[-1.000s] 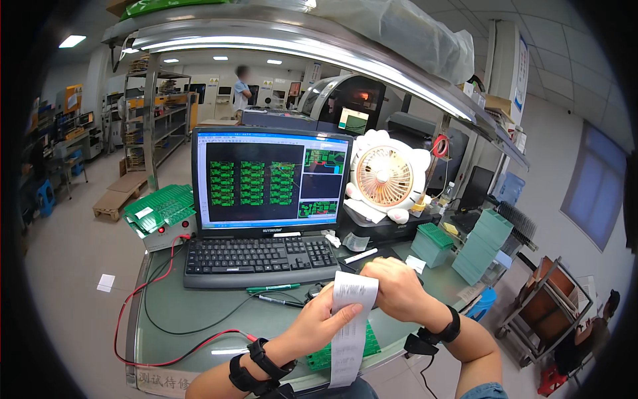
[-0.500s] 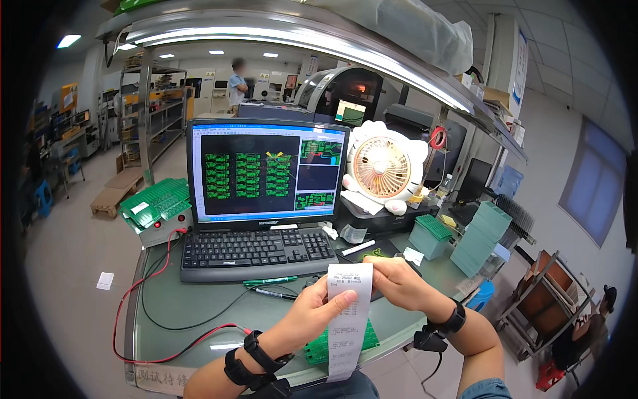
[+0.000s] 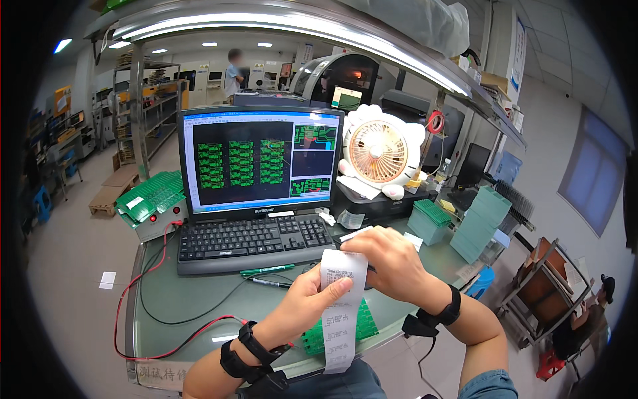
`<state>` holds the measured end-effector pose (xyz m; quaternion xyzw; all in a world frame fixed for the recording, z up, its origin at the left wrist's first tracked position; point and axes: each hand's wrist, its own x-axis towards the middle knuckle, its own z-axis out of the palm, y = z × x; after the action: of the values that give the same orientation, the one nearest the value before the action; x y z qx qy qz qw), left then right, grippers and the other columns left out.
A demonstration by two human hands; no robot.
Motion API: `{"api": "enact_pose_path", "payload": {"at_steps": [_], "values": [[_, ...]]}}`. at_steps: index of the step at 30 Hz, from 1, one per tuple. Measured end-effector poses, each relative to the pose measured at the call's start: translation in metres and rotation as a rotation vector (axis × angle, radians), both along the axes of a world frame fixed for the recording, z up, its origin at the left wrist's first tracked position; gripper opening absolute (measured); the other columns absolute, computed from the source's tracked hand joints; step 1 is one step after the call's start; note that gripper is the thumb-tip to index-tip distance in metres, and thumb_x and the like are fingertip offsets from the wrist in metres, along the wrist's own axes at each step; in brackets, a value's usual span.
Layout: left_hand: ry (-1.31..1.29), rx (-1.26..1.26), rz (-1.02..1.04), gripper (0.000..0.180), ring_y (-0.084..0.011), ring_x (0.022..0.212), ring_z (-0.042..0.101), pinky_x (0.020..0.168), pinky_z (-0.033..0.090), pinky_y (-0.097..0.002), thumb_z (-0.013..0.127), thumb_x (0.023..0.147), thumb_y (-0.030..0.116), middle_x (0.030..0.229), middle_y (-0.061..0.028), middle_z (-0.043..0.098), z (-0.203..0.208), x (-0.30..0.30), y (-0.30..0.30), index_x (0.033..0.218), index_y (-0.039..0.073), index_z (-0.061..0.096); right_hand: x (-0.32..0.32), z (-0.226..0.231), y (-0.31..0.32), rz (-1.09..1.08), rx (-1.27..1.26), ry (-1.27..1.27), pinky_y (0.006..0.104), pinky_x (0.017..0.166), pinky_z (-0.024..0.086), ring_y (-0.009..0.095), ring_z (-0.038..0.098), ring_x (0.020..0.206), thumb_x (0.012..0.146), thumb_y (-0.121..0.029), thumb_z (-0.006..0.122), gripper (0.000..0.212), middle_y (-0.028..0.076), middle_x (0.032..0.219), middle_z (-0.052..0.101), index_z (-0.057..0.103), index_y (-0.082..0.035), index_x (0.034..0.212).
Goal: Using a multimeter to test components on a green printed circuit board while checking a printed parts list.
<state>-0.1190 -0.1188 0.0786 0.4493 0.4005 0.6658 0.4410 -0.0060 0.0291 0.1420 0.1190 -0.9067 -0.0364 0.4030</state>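
A long white printed paper strip (image 3: 337,326) hangs nearly upright in front of me, its lower end near my lap. My left hand (image 3: 296,309) is closed on its left edge, thumb across the printed face. At the strip's upper right, my right hand (image 3: 397,263) is closed, with bent fingers at the top edge. Its thumb is hidden, and I cannot tell whether it grips the paper or something else. Behind the strip, a green circuit board panel (image 3: 367,320) lies at the table's near edge. A green pen (image 3: 267,270) rests beyond my left hand.
A black keyboard (image 3: 246,241) stands before a monitor (image 3: 242,163) showing board layouts. Green boards (image 3: 151,196) lie on a box at left, with red and black cables (image 3: 126,312) looping below. At right are a white fan (image 3: 379,151) and green stacked trays (image 3: 482,223).
My right hand has risen slightly and its fingers have curled over near the strip's top edge. The left hand keeps hold of the strip. The whole view has shifted a little.
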Motion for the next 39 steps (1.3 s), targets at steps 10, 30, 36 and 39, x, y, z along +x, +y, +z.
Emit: {"api": "enact_pose_path", "payload": {"at_steps": [10,30,36,39], "values": [[0.008,-0.011,0.019,0.033,-0.0106,0.099,0.056,0.087,0.046,-0.0299,0.054,0.096,0.024,0.109,-0.0038,0.06,0.004,0.002,-0.004,0.12,0.002,0.051,0.003,0.002,0.004,-0.033,-0.349,-0.323,0.0352,0.066,0.045,0.024,0.059,0.072,0.073,-0.008,0.066,0.023,0.007,0.074,0.059,0.056,-0.006,0.093],[-0.107,0.102,0.161,0.031,-0.0098,0.096,0.058,0.084,0.048,-0.0272,0.057,0.095,0.02,0.109,-0.0041,0.06,0.002,0.004,-0.008,0.12,0.003,0.051,0.008,-0.029,-0.003,0.142,-1.152,-0.562,0.0307,0.077,0.047,0.015,0.059,0.086,0.096,-0.026,0.05,0.024,0.007,0.092,0.061,0.054,-0.003,0.103],[-0.355,0.414,0.407,0.031,-0.0137,0.098,0.06,0.087,0.048,-0.0315,0.055,0.095,0.023,0.109,-0.0038,0.062,0.024,-0.038,-0.02,0.121,0.006,0.053,0.017,-0.048,-0.028,0.449,-1.547,-0.976,0.0259,0.088,0.046,0.01,0.056,0.101,0.09,-0.022,0.065,0.047,0.005,0.111,0.061,0.049,0.002,0.127],[-0.517,0.416,0.549,0.039,-0.0201,0.11,0.057,0.096,0.045,-0.0379,0.047,0.098,0.028,0.119,-0.0101,0.06,0.032,-0.074,-0.034,0.13,0.006,0.048,0.039,-0.054,0.008,0.473,-1.592,-1.118,0.0258,0.085,0.048,0.009,0.059,0.095,0.08,-0.014,0.075,0.043,0.006,0.105,0.065,0.058,0.005,0.115]]}}
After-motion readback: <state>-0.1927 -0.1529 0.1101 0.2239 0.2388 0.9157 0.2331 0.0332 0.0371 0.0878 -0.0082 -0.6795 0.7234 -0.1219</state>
